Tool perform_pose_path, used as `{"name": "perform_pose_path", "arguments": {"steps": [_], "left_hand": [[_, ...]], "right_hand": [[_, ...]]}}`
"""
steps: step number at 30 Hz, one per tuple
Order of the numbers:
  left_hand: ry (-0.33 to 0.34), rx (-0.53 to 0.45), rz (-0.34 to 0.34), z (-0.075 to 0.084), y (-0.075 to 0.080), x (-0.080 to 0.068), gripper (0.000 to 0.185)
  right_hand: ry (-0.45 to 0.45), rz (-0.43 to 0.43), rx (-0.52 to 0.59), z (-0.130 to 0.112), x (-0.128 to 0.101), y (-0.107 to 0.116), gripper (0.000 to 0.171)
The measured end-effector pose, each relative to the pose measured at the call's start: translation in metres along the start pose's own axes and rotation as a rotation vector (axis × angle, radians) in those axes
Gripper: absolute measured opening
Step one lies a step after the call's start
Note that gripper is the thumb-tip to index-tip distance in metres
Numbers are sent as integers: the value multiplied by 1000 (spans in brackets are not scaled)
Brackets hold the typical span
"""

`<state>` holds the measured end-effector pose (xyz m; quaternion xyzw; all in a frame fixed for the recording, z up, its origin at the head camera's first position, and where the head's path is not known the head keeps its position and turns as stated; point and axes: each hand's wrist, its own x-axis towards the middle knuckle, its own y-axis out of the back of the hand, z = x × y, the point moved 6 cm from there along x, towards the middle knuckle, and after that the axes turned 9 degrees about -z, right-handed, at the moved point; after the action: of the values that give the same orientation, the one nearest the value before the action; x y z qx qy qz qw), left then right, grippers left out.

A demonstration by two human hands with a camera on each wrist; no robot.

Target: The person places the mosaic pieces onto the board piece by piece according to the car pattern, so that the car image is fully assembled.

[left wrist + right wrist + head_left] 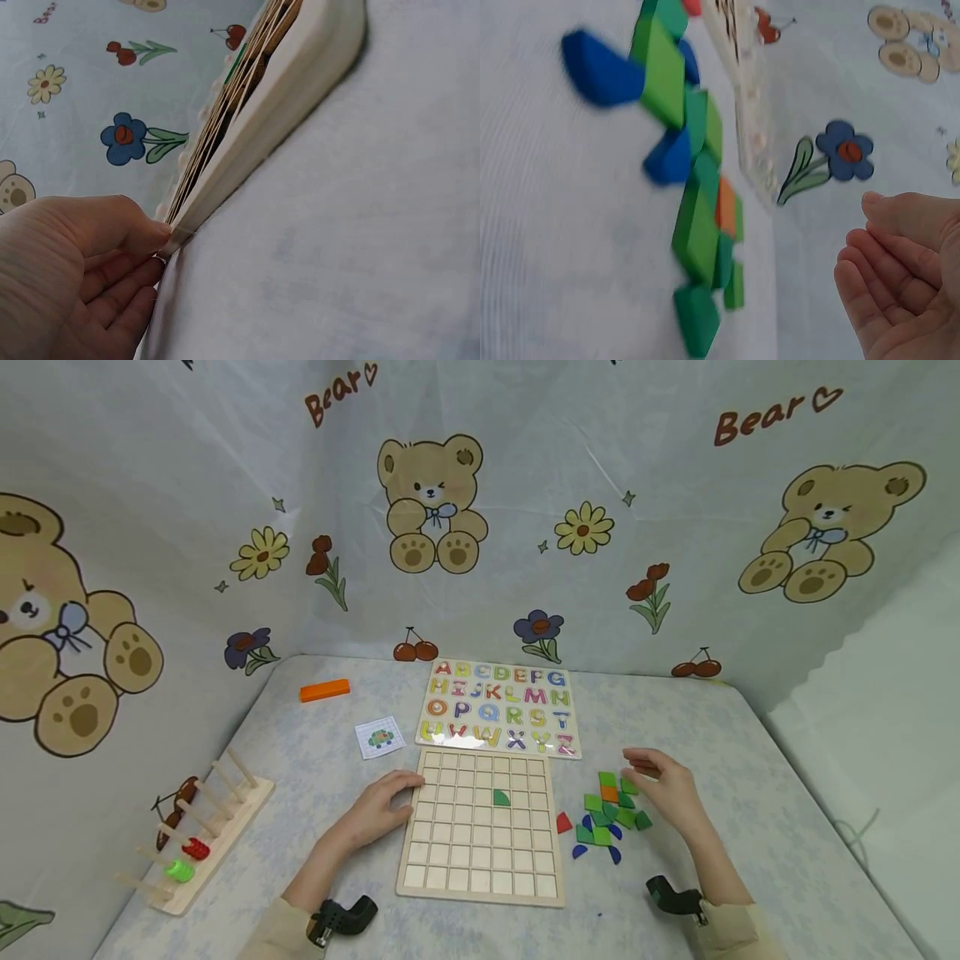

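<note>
A wooden grid board (480, 853) lies in front of me, with one green quarter-circle piece (501, 797) in an upper cell. My left hand (381, 808) holds the board's left edge; in the left wrist view its thumb (146, 232) and fingers meet at that edge. To the board's right lie several flat pieces: green squares (602, 836), an orange square (609, 794), blue half-round pieces (615, 855) and a red piece (564, 823). Above the far right side of these pieces hovers my right hand (666, 792), fingers loosely bent. Nothing shows between its fingertips in the right wrist view.
Behind the grid board lies an alphabet board (498, 707). To its left are a small card with a green picture (380, 737) and an orange block (325, 690). A wooden peg rack (225, 835) with red and green beads stands at the left edge.
</note>
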<state>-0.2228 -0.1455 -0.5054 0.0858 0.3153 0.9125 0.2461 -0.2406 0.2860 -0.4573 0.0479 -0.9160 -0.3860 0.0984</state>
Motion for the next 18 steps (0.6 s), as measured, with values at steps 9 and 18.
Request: {"name": "perform_pose_path", "arguments": {"steps": [9,18], "left_hand": [[-9,25,-3,0,0,0,43],[7,4,-5,1,0,0,43]], "right_hand": [[-100,-69,6,32,-6,3,39],[-134,-117,-37,48,-4,-9,37]]}}
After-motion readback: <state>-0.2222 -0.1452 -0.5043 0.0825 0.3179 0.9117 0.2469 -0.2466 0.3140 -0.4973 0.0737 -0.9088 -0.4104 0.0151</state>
